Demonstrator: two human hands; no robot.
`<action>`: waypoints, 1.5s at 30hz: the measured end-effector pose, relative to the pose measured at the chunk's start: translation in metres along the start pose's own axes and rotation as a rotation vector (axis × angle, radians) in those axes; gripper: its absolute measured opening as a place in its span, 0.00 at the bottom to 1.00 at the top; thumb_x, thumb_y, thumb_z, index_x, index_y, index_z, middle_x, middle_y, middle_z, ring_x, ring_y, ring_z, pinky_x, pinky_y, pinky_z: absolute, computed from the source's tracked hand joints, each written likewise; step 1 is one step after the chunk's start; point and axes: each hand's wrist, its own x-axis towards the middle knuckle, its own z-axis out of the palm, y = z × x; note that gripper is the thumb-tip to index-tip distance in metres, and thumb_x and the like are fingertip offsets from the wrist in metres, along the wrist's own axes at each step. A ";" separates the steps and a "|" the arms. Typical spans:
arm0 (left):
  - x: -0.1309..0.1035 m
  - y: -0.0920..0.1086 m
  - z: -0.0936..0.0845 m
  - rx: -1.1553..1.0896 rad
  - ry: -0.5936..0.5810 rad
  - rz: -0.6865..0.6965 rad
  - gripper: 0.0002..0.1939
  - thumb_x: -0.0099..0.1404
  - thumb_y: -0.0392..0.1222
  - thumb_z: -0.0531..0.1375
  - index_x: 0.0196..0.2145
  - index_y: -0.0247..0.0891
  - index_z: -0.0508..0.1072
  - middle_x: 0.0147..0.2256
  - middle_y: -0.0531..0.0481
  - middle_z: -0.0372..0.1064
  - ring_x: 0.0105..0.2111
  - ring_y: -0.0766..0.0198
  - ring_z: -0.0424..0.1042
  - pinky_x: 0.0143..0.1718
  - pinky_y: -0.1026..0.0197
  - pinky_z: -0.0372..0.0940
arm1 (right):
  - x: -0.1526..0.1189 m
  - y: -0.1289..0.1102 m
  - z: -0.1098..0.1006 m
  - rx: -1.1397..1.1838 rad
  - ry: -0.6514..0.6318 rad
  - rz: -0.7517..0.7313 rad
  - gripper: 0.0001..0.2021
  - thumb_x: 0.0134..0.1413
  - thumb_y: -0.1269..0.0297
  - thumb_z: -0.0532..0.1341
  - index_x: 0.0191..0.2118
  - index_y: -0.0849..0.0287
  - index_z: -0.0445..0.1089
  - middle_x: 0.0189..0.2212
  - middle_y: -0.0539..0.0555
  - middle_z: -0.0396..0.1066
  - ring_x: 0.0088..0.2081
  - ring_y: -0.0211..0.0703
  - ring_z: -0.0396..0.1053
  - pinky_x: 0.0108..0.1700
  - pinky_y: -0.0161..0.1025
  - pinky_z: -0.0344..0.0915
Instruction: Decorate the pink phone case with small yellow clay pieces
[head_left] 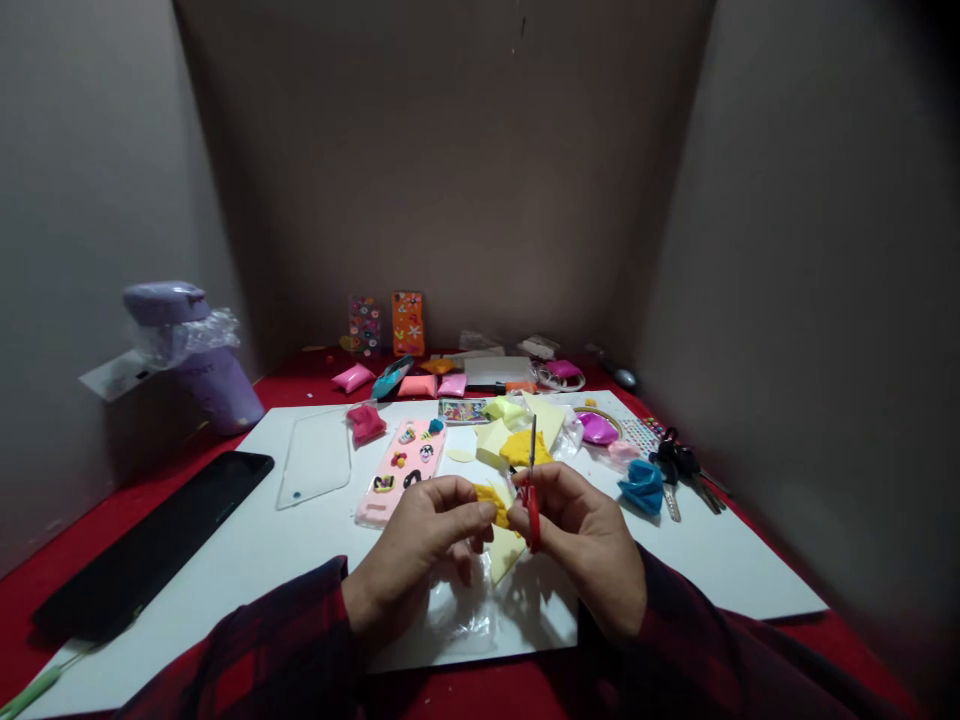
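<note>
My left hand is closed, pinching a soft piece of yellow modelling clay between thumb and fingers. My right hand grips small scissors with red handles, blades pointing up and away. Its fingertips are close to the clay; whether they touch it I cannot tell. Below the hands lie a pale yellow paper piece and clear plastic film. Just beyond sits a larger yellow clay lump among pale paper scraps. Left of it lies a pink phone case with small decorations, partly hidden by my left hand.
The white board rests on a red cloth. A clear phone case and black phone lie left, near a purple bottle. Keys and a blue clay lump lie right. Colourful packets line the back.
</note>
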 end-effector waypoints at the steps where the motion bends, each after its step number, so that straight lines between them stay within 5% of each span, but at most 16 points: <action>1: 0.000 0.000 -0.001 -0.012 0.011 0.013 0.10 0.54 0.43 0.61 0.25 0.33 0.66 0.21 0.54 0.63 0.14 0.74 0.58 0.16 0.69 0.57 | 0.000 0.000 0.000 -0.023 -0.022 0.008 0.16 0.40 0.62 0.67 0.35 0.60 0.63 0.22 0.45 0.63 0.23 0.31 0.59 0.25 0.30 0.57; 14: 0.000 0.006 -0.008 -0.127 0.154 0.141 0.08 0.54 0.41 0.60 0.29 0.33 0.68 0.27 0.50 0.63 0.25 0.66 0.64 0.14 0.69 0.57 | -0.006 -0.002 0.004 -0.306 -0.291 0.162 0.11 0.42 0.68 0.63 0.33 0.61 0.60 0.21 0.44 0.59 0.22 0.31 0.53 0.24 0.31 0.51; 45: -0.001 0.006 -0.007 -0.143 0.132 0.125 0.12 0.54 0.45 0.61 0.31 0.32 0.69 0.31 0.48 0.66 0.25 0.68 0.66 0.15 0.70 0.58 | -0.006 -0.003 0.004 -0.371 -0.325 0.162 0.09 0.44 0.66 0.62 0.32 0.60 0.60 0.21 0.44 0.58 0.23 0.33 0.53 0.25 0.32 0.51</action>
